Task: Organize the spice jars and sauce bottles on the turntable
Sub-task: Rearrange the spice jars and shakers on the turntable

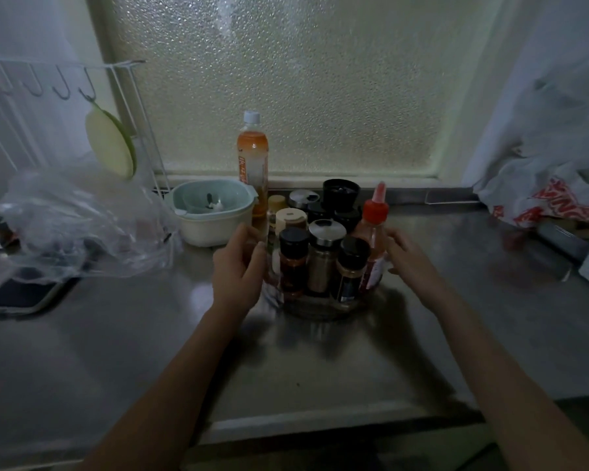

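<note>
- Turntable (320, 309) sits mid-counter, just in front of the window; low dark rim, packed full with jars and bottles.
- On the turntable, front row: black-lid jar with red spice (293, 263), silver-lid jar (323, 260), black-lid jar with brown spice (351, 271). Red-cap sauce bottle (374, 239) at its right edge. More black- and tan-lidded jars behind; count unclear in the dim light.
- Left hand (240, 266) at the turntable's left edge, fingers curled around a clear bottle (272, 246), looks like a grip; blurred, so loosely judged.
- Right hand (410, 258) at the turntable's right side, fingers spread and empty, just beside the sauce bottle; contact cannot be told.
- Step, judged: late stage, seating the last bottle or steadying the load.
- Next move calls for setting the clear bottle upright inside the rim without knocking neighbours; tight spacing.
- Off the turntable: orange drink bottle (252, 164) behind it, pale bowl (213, 212) to its left, plastic bag (82, 219) further left.
</note>
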Available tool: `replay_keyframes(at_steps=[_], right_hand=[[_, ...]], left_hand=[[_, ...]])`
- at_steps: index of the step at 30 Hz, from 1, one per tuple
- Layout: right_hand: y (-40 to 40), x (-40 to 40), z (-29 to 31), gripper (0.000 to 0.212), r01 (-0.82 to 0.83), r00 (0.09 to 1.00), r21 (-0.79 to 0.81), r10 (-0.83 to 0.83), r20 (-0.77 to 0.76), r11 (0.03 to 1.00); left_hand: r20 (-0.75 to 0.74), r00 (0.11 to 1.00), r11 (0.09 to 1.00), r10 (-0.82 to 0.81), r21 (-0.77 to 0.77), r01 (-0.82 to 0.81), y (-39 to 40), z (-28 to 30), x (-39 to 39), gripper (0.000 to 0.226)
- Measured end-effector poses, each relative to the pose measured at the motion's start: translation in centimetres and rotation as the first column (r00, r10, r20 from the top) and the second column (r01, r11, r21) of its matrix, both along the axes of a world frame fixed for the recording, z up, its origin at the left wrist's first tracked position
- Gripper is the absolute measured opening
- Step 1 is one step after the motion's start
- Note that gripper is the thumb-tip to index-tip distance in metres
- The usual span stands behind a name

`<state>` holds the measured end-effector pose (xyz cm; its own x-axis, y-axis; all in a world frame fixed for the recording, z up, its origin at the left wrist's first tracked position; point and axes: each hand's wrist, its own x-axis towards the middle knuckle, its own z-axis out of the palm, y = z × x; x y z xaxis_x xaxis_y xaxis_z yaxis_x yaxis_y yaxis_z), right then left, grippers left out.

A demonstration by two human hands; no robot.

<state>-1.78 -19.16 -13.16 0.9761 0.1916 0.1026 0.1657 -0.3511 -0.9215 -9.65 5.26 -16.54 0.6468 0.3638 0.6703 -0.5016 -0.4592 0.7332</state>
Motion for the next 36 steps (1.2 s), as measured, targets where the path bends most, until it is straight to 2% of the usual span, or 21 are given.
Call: replay_keyframes(at_steps=[2,4,7,9,11,13,16,19,22,26,28,32,36], right_hand=[[0.0,0.1,-0.3,0.024,-0.002,0.999,-0.021,0.001,-0.047,1.000],[-0.3,0.1,-1.0,0.020,0.099,0.995,0.015,-0.100,0.026,0.995],[-0.3,-1.1,-1.7,0.016,0.286,0.936,0.079,-0.296,0.190,0.955],[0.3,-2.6,-1.6,0.012,0.321,0.889,0.113,-0.340,0.307,0.940],[1.1,-4.3,-1.1,0.012,0.309,0.775,0.074,-0.296,0.558,0.948],[2.1,-5.4,-0.5,0.019,0.238,0.703,-0.047,-0.139,0.697,0.970],[3.6,-5.9,-0.1,0.033,0.216,0.749,-0.250,0.004,0.663,0.944],[4.4,-5.7,0.2,0.042,0.331,0.756,-0.415,0.024,0.654,0.848],[5.1,-5.2,1.7,0.053,0.426,0.746,-0.605,0.117,0.656,0.672],[5.6,-3.9,3.9,0.060,0.338,0.840,-0.742,0.170,0.516,0.579],[5.6,-3.4,4.3,0.055,0.287,0.866,-0.756,0.178,0.468,0.589],[5.3,-2.9,4.3,0.040,0.204,0.885,-0.636,0.138,0.445,0.744],[4.9,-2.9,4.0,0.044,0.179,0.871,-0.537,0.121,0.477,0.824]], left_hand=[[0.043,0.996,0.997,0.078,-0.013,-0.078,0.2,0.3,-0.2,0.018],[0.026,0.992,0.993,0.120,-0.016,-0.120,0.3,0.6,-0.2,0.019],[-0.145,0.962,0.972,0.233,0.060,-0.226,0.3,0.4,0.5,0.017],[-0.244,0.932,0.963,0.268,0.102,-0.250,0.0,0.0,1.0,0.012],[-0.296,0.923,0.968,0.244,0.130,-0.214,-0.1,-0.4,1.5,0.019],[-0.343,0.910,0.968,0.234,0.173,-0.184,0.0,-0.8,1.9,0.029],[-0.411,0.892,0.979,0.189,0.149,-0.139,0.2,-0.9,1.8,0.036],[-0.434,0.893,0.991,0.119,0.112,-0.077,0.1,-1.0,1.6,0.035],[-0.343,0.912,0.951,0.225,0.280,-0.130,-0.2,-1.2,1.5,0.040],[-0.251,0.945,0.915,0.209,0.392,-0.098,-0.7,-1.1,0.9,0.045],[-0.209,0.958,0.899,0.195,0.429,-0.089,-0.9,-1.0,0.7,0.046],[-0.180,0.966,0.880,0.183,0.468,-0.079,-1.1,-0.8,0.6,0.053],[-0.147,0.964,0.865,0.221,0.486,-0.125,-1.3,-0.6,1.0,0.052]])
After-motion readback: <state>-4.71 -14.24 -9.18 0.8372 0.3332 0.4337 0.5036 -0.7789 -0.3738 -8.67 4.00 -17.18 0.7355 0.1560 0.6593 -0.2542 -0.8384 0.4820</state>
